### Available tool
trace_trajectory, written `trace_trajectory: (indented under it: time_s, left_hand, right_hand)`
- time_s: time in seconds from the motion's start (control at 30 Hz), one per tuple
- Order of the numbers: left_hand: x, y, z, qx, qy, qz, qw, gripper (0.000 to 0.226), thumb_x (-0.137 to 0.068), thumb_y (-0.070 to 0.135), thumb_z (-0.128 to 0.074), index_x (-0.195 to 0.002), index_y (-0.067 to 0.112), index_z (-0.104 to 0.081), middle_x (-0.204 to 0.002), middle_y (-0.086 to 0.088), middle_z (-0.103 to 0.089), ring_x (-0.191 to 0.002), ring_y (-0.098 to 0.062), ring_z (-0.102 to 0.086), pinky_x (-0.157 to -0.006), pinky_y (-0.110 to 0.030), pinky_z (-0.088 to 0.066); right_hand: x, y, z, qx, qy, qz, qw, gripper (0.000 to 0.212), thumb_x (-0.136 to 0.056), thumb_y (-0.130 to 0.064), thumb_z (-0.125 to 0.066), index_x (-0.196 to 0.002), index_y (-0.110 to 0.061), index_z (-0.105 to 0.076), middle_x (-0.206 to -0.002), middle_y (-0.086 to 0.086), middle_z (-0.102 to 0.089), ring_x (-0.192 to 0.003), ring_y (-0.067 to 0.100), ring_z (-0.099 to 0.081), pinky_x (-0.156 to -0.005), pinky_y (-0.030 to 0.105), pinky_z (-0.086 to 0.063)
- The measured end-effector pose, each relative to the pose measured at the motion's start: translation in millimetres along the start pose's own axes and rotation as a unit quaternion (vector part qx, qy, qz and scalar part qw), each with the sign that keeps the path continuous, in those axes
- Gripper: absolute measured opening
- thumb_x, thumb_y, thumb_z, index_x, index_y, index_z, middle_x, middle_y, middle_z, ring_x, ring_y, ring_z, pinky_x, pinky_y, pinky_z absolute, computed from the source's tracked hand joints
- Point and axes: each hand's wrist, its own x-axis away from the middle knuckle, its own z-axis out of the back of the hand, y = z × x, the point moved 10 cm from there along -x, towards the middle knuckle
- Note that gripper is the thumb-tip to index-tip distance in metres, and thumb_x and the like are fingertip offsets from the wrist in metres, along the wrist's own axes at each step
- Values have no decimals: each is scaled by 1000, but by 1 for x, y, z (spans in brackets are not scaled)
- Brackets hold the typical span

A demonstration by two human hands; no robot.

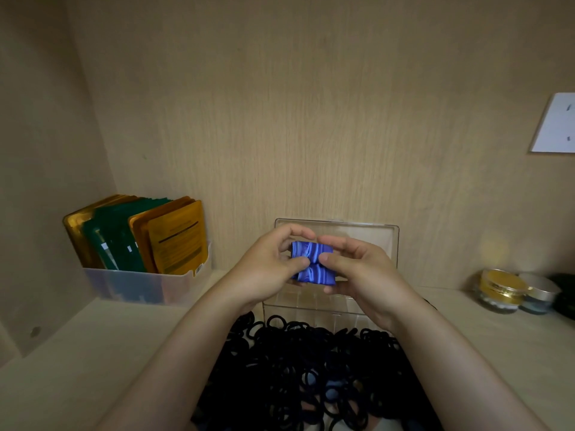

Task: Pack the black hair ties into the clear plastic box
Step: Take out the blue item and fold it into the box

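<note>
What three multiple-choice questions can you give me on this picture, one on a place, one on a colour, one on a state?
1. Where is the pile of hair ties?
A) in front of the clear box, nearer the person
B) inside the box
C) among the jars

2. What colour is the folded packet pinched by the left hand and right hand?
A) red
B) blue
C) white

3. How is the box's lid?
A) shut
B) missing
C) open, raised behind the box

Answers: A, the ties lie before the box; B, it shows blue stripes; C, it stands up behind the box.
</note>
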Motion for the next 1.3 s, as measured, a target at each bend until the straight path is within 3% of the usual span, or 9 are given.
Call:
trace_trajectory:
  time_s: [0.13, 0.3, 0.5, 0.6, 0.7, 0.83, 0.93, 1.03, 1.3]
  left_hand:
    - [-1, -4, 6, 7, 28, 2, 1000, 31, -93, -5, -61, -116, 16, -61, -116, 2, -67, -79, -13, -74, -66, -23, -59]
    - [-1, -16, 3, 78, 4, 47, 996, 32, -91, -4, -64, -115, 16, -63, -115, -8, -68, -78, -15, -72, -67, -24, -57]
    - [-1, -24, -5, 210, -40, 79, 974, 26, -92, -11, -55, -95, 9, -70, -102, -14, -68, -84, -19, -67, -72, -24, -58]
    - [-3, -24, -9, 289, -57, 88, 952, 21, -95, 5, -54, -87, 5, -73, -98, -14, -70, -90, -21, -68, -76, -29, -59]
    - [-2, -26, -4, 201, -26, 80, 976, 13, -93, 4, -62, -97, 8, -73, -99, -9, -72, -89, -15, -70, -82, -27, -58]
    - [0, -22, 6, 151, 26, 43, 987, 39, -86, -7, -68, -118, 15, -66, -116, -9, -72, -98, -15, -71, -85, -27, -57]
    - [5, -22, 15, 164, 70, 35, 983, 38, -83, -8, -71, -113, 16, -65, -106, -7, -75, -87, -11, -73, -74, -20, -55]
    - [13, -24, 23, 139, 116, 35, 983, 35, -80, -7, -75, -107, 13, -66, -98, -7, -75, -79, -8, -71, -71, -18, -55]
    - [23, -38, 51, 19, 152, -4, 988, 27, -75, -1, -81, -91, 17, -68, -98, -9, -72, -84, -14, -68, -74, -21, -56]
  right_hand:
    - [1, 2, -2, 1, -7, -1, 1000, 24, -93, -3, -63, -116, -3, -67, -102, 20, -72, -73, 20, -71, -51, 29, -55]
    - [1, -4, -1, 20, 11, 28, 999, 20, -91, 7, -62, -105, -5, -71, -90, 16, -69, -61, 17, -68, -51, 25, -54]
    - [-2, -9, -1, 13, 9, 55, 998, 22, -90, 12, -60, -96, -6, -72, -83, 11, -70, -62, 14, -66, -56, 23, -55]
    - [-1, -13, 0, 32, 13, 71, 997, 28, -89, 14, -58, -89, -9, -74, -83, 10, -73, -66, 13, -66, -60, 22, -56]
    - [0, -15, 1, 30, 23, 79, 996, 30, -88, 15, -59, -91, -11, -74, -89, 12, -75, -74, 16, -65, -62, 22, -55]
    - [-3, -2, -3, -71, 22, 25, 997, 32, -91, 3, -62, -120, -9, -65, -110, 15, -72, -83, 21, -66, -64, 28, -52]
    - [1, 13, -19, -110, -27, -37, 993, 21, -97, -11, -55, -110, -4, -70, -102, 12, -73, -82, 20, -63, -68, 30, -48]
    - [6, 20, -33, -42, -47, -24, 998, 14, -91, -16, -67, -102, -12, -75, -97, 7, -73, -83, 16, -63, -72, 31, -49]
    - [-3, 26, -53, 59, -3, -3, 998, 13, -92, -16, -67, -103, -13, -75, -101, 9, -77, -98, 21, -72, -89, 34, -52]
